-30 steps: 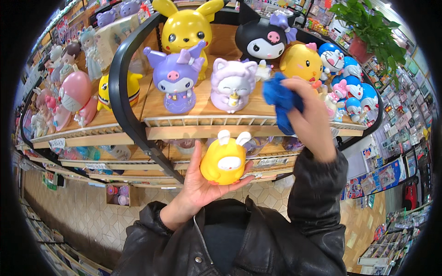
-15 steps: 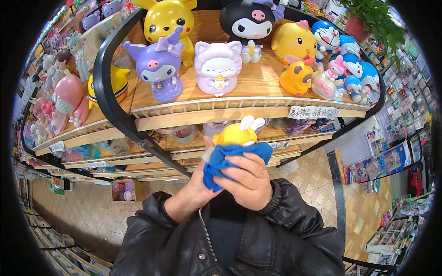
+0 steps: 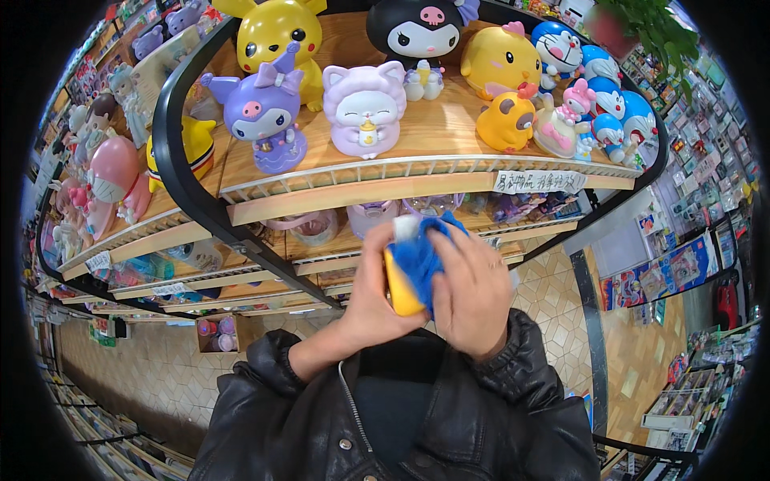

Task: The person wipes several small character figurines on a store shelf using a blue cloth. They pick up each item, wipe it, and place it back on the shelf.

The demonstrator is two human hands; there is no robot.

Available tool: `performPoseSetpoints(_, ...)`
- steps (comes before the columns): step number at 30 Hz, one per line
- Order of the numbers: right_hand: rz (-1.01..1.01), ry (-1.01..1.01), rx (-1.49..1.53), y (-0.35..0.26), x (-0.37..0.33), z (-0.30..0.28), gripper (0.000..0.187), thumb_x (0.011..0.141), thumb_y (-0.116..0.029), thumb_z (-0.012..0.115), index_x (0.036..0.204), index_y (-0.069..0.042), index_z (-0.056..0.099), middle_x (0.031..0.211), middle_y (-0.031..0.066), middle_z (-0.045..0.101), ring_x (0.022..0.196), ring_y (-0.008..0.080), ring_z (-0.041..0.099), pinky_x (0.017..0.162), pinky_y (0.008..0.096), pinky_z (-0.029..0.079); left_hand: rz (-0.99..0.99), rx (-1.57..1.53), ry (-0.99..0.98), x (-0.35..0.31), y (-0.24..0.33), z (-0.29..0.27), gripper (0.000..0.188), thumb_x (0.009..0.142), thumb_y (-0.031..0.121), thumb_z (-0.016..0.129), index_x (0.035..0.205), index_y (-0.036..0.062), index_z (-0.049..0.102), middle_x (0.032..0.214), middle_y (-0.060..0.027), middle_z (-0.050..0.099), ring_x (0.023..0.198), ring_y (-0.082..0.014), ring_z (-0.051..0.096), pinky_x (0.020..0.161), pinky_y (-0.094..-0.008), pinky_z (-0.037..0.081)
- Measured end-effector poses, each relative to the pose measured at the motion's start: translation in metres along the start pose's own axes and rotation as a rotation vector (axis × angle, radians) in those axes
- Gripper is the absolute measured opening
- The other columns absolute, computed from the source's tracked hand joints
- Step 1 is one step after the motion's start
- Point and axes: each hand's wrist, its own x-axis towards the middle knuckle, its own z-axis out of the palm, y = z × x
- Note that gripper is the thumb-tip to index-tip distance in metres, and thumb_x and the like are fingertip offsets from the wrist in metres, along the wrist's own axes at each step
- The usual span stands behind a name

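Though half-hidden, figurine [image 3: 403, 293] between hands [image 3: 478, 301].

A wooden shelf carried many figures

On the upper wooden shelf [image 3: 441, 128], a purple figure [image 3: 277, 156] and a lilac figure [image 3: 367, 143] stood upright near the front edge. Behind them were a big yellow figure [image 3: 277, 36] and a black figure [image 3: 417, 40]. More to the right stood a chick figure [image 3: 501, 68], and in front of it an orange figure [image 3: 499, 127]. At the right end, several blue-and-white figures [image 3: 557, 48] were placed closely together. Left of the black frame [image 3: 172, 128], a pink figure [image 3: 112, 168] was standing. The lower shelf [image 3: 321, 266] held clear containers [image 3: 317, 228], partly hidden
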Motion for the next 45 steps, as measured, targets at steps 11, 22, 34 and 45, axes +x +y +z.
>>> performPoseSetpoints(11, 0.077, 0.116, 0.312, 0.011, -0.033, 0.033, 0.037, 0.084, 0.003, 0.057, 0.121, 0.004, 0.06, 0.131, 0.0227, 0.058, 0.127, 0.0466, 0.05, 0.108, 0.0498, 0.037, 0.269, 0.353, 0.18, 0.007, -0.003, 0.002, 0.093, 0.069, 0.006, 0.083, 0.144, -0.0039, 0.029, 0.129, -0.0246, 0.049, 0.117, -0.0404, 0.05, 0.101, -0.045, 0.041)
performPoseSetpoints(22, -0.169, 0.198, 0.094, 0.018, -0.039, 0.033, 0.037, 0.079, 0.001, 0.06, 0.115, -0.007, 0.064, 0.122, 0.0133, 0.064, 0.116, 0.0366, 0.06, 0.096, 0.0408, 0.049, 0.335, 0.081, 0.103, 0.011, -0.012, -0.003, 0.084, 0.068, 0.011, 0.085, 0.136, 0.0034, 0.037, 0.129, -0.022, 0.048, 0.12, -0.0361, 0.051, 0.101, -0.0443, 0.043)
performPoseSetpoints(34, 0.644, 0.585, 1.706, 0.058, -0.036, 0.02, 0.047, 0.106, -0.042, 0.039, 0.138, -0.01, 0.049, 0.13, 0.0133, 0.06, 0.124, 0.0253, 0.056, 0.103, 0.0368, 0.047, 0.495, -0.039, 0.074, 0.01, -0.018, -0.003, 0.09, 0.065, 0.018, 0.09, 0.135, 0.0089, 0.034, 0.129, -0.0177, 0.045, 0.117, -0.0361, 0.053, 0.095, -0.0475, 0.049)
performPoseSetpoints(45, 0.393, 0.29, 1.209, 0.024, -0.034, 0.034, 0.032, 0.1, -0.001, 0.051, 0.132, -0.002, 0.046, 0.12, 0.0065, 0.057, 0.11, 0.0104, 0.054, 0.098, 0.0253, 0.041, -0.8, -1.253, -0.153, -0.008, 0.003, 0.002, 0.079, 0.076, 0.01, 0.077, 0.144, 0.0074, 0.038, 0.141, -0.0119, 0.051, 0.128, -0.0288, 0.053, 0.108, -0.049, 0.044)
